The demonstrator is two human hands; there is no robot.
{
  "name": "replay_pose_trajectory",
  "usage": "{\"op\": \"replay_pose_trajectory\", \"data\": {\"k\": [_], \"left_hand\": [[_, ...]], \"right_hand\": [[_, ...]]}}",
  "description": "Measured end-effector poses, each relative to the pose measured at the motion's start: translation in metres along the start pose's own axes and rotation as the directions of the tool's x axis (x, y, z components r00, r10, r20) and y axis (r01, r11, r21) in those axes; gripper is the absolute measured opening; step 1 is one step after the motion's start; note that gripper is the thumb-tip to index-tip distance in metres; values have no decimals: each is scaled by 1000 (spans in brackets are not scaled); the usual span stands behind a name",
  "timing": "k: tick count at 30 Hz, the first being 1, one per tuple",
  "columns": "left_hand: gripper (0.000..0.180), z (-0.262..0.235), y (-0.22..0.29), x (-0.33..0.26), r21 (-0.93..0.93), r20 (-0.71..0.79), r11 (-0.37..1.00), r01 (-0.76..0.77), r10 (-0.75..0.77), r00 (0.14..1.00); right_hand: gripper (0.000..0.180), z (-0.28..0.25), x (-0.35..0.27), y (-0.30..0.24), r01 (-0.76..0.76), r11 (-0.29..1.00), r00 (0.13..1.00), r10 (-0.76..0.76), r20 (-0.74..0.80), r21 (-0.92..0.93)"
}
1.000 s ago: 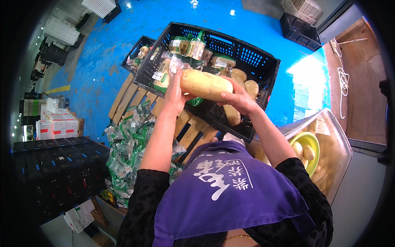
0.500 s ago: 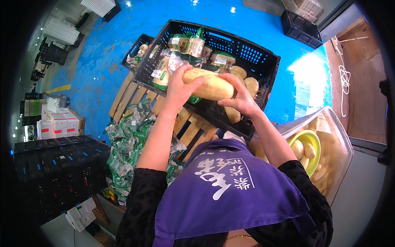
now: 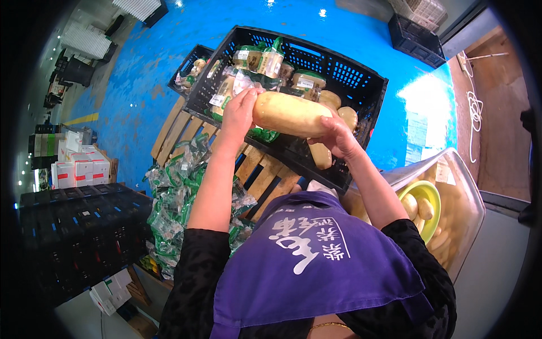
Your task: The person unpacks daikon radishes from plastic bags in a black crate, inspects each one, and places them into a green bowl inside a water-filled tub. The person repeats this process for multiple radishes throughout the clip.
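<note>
The left hand [image 3: 239, 116] and right hand [image 3: 337, 135] are gripping a long, pale-yellow vegetable [image 3: 291, 114] near its two ends, holding it over the black crate [image 3: 368, 93], toward the near edge. Inside, bare vegetables [image 3: 349, 117] are lying toward the right edge; bagged ones [image 3: 271, 61] are filling the far left corner. Blue floor [image 3: 152, 79] is stretching beyond.

Left fingers [image 3: 247, 100], right fingers [image 3: 335, 126] holding pale oblong vegetable [image 3: 289, 114], black crate [image 3: 368, 97] beneath

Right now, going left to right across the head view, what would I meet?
Black crates → heap of green-and-clear bags → held vegetable → lime bowl → brown panel. I left out things whose spans overlap these.
</note>
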State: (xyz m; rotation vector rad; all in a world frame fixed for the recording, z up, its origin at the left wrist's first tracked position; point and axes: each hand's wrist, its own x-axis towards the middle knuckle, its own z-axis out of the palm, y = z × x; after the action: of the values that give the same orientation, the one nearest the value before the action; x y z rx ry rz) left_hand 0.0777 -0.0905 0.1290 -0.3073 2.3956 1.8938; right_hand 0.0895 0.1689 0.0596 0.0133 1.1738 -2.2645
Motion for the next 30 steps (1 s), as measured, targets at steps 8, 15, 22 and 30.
{"op": "replay_pose_trajectory", "data": {"k": [8, 15, 22, 30], "left_hand": [[48, 0, -4, -1, -630, 242, 764, 141, 21, 970], [63, -7, -16, -2, -456, 195, 889, 48, 47, 980], [50, -4, -34, 3, -452, 50, 878, 158, -152, 987], [56, 5, -36, -3, -520, 94, 747, 414, -431, 897]], "right_hand": [[68, -1, 18, 19, -271, 916, 963, 253, 96, 297], [73, 4, 23, 16, -355, 898, 935, 339, 106, 260], [72, 0, 32, 13, -348, 937, 934, 344, 99, 31], [58, 18, 25, -4, -147, 963, 989, 147, -18, -226]]}}
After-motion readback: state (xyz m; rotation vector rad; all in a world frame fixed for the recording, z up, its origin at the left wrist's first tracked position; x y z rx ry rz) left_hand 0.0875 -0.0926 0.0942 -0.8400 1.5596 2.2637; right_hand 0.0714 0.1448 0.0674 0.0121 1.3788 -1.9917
